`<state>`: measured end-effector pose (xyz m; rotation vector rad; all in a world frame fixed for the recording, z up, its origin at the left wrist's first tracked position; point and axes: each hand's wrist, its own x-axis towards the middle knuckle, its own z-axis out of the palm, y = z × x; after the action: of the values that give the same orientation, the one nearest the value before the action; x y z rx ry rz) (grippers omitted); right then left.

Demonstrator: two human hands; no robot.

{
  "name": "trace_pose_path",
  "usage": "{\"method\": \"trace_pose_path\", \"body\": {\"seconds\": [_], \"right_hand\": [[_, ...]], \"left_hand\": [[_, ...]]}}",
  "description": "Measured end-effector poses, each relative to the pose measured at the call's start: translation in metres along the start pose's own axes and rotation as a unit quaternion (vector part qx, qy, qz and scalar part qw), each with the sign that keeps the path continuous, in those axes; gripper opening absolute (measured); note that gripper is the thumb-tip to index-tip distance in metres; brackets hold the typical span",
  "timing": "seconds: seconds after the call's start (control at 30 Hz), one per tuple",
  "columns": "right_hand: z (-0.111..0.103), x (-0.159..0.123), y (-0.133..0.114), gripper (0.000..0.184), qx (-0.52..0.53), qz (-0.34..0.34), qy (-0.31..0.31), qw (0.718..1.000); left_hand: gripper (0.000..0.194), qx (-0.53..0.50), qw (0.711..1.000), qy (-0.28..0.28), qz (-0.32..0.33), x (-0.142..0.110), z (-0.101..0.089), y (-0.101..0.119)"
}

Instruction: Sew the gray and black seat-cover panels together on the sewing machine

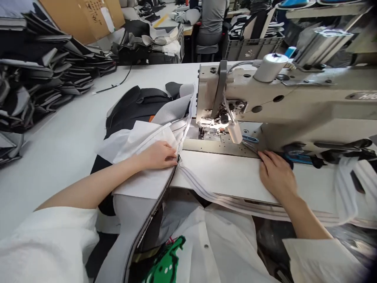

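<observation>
My left hand lies on a fabric piece, its fingers curled closed on the edge where a dark zipper-like strip and a white tape meet. The fabric's grey mesh and black panels spread beside the sewing machine. The needle area is partly hidden. My right hand rests palm down with fingers stretched, fingertips at the end of a slim metal tool, perhaps tweezers. Blue-handled thread snips lie just beyond it on the machine bed.
Stacked dark fabric pieces crowd the left of the white table. A cardboard box and grey crate stand behind, near a seated person. The white tape runs along the front edge to the right.
</observation>
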<state>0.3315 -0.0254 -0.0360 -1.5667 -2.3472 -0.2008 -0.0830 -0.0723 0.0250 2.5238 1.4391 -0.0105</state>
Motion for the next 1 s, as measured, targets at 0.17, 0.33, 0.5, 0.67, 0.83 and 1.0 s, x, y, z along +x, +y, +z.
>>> {"method": "trace_pose_path", "body": {"seconds": [0.17,0.33,0.5,0.67,0.83,1.0], "right_hand": [[-0.014,-0.011,0.011,0.044,0.025,-0.001,-0.026,0.999],[-0.01,-0.03,0.037,0.05,0.006,0.016,-0.059,0.998],[-0.018,-0.021,0.019,0.041,0.057,-0.019,-0.122,0.991],[-0.021,0.027,-0.064,0.049,0.158,-0.145,-0.213,0.953],[0.004,0.068,-0.13,0.05,0.157,-0.221,-0.177,0.946],[0.013,0.093,-0.161,0.037,0.214,-0.203,-0.148,0.944]], "left_hand": [[0.047,0.042,0.992,-0.116,-0.039,0.037,-0.012,0.009],[0.011,0.056,0.993,0.025,0.096,0.049,0.014,0.01],[0.017,-0.025,0.957,0.285,0.043,0.043,0.03,-0.013],[0.02,-0.129,0.883,0.448,-0.048,0.031,0.016,-0.024],[0.018,-0.173,0.864,0.461,-0.106,0.02,0.004,-0.025],[0.017,-0.157,0.878,0.433,-0.129,0.021,-0.001,-0.024]]}}
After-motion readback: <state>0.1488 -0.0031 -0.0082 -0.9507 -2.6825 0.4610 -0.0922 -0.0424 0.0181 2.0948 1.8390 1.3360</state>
